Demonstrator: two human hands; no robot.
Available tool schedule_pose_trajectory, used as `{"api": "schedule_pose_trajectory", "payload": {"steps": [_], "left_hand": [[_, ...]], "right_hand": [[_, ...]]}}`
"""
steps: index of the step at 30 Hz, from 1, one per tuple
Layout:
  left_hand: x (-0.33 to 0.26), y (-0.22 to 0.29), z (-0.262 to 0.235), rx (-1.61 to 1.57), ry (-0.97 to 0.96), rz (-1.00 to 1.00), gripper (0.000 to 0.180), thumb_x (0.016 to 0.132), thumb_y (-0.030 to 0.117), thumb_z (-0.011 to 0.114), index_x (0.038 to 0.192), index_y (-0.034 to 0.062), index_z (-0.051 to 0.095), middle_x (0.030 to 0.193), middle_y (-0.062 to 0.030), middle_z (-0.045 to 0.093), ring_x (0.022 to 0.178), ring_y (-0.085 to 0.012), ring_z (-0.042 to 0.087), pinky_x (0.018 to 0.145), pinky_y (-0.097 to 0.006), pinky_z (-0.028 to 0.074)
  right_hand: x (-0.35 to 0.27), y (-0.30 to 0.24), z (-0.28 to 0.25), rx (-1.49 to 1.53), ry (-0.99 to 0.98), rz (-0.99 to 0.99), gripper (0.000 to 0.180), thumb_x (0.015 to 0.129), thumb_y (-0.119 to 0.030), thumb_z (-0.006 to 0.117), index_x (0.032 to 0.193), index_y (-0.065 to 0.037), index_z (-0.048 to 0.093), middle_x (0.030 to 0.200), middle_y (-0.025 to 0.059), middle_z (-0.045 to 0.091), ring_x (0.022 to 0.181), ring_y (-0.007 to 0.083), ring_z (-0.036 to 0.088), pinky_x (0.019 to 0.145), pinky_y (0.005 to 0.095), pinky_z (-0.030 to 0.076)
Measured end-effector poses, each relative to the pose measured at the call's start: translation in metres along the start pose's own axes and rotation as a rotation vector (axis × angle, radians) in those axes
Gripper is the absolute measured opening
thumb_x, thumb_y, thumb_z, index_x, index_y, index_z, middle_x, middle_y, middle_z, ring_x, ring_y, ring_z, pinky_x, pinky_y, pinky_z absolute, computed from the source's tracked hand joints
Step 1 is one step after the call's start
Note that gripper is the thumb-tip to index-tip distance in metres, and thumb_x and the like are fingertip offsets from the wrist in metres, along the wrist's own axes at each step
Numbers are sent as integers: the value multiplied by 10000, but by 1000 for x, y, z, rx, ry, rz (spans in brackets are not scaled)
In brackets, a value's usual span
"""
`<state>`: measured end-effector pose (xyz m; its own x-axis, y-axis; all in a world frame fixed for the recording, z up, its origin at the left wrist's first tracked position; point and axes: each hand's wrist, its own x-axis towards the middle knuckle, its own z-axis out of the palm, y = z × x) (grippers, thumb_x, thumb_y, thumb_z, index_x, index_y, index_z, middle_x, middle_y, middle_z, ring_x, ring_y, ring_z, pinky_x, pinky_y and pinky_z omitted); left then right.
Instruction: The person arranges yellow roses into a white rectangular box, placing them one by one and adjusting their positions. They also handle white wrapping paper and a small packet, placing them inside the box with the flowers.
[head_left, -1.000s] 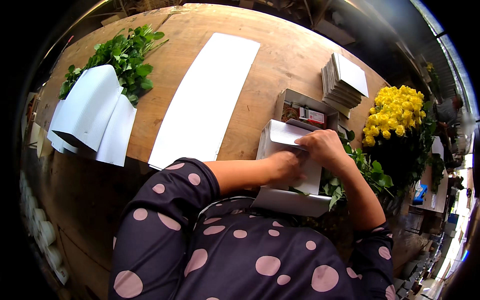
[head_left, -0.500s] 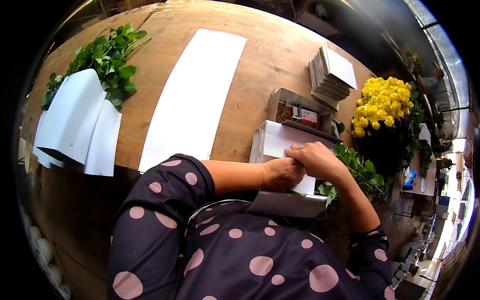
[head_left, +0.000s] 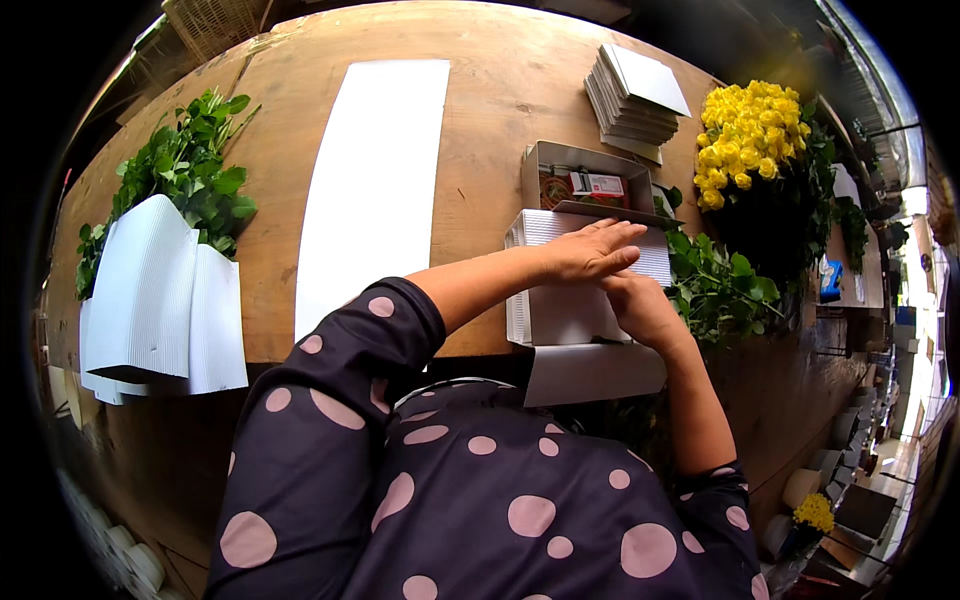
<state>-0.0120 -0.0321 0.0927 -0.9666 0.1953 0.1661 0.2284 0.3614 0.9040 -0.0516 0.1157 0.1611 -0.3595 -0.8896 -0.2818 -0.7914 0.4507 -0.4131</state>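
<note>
My left hand lies across corrugated white cardboard at the table's front edge, its fingers stretched out together toward the right. Just below its fingertips, my right hand comes in from the lower right; its fingers are mostly hidden beneath the left hand. Smooth white board lies nearer to me, and a pale flap hangs over the table edge. Leafy rose stems stick out to the right of the cardboard. Whether anything is between my hands is hidden.
Behind the cardboard, an open box holds rubber bands and a small red-and-white packet. A card stack and yellow roses stand right. A long white sheet crosses the table; wrapped greenery lies left.
My left hand has risen and uncurled from a closed pose into straight fingers, now over the right hand. The right fingers have gone from on top to underneath. The view has shifted slightly.
</note>
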Motion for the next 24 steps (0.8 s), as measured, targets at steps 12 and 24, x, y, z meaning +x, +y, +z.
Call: {"api": "schedule_pose_trajectory", "payload": {"steps": [12, 24], "left_hand": [[-25, 6, 30, 831, -85, 261, 539, 731, 666, 402, 1219, 436, 424, 1373, -245, 207, 1262, -430, 185, 1011, -522, 148], [-22, 9, 27, 883, -144, 238, 491, 777, 648, 362, 1226, 453, 407, 1397, -212, 170, 1288, -406, 132, 1036, -498, 118]], "right_hand": [[-162, 27, 116, 960, 1196, 693, 192, 832, 42, 405, 930, -13, 560, 877, 32, 563, 755, 80, 503, 710, 207, 408], [-108, -16, 183, -337, 576, 130, 429, 767, -266, 590, 1117, -30, 517, 1105, 169, 512, 1021, 344, 499, 869, 443, 389]]}}
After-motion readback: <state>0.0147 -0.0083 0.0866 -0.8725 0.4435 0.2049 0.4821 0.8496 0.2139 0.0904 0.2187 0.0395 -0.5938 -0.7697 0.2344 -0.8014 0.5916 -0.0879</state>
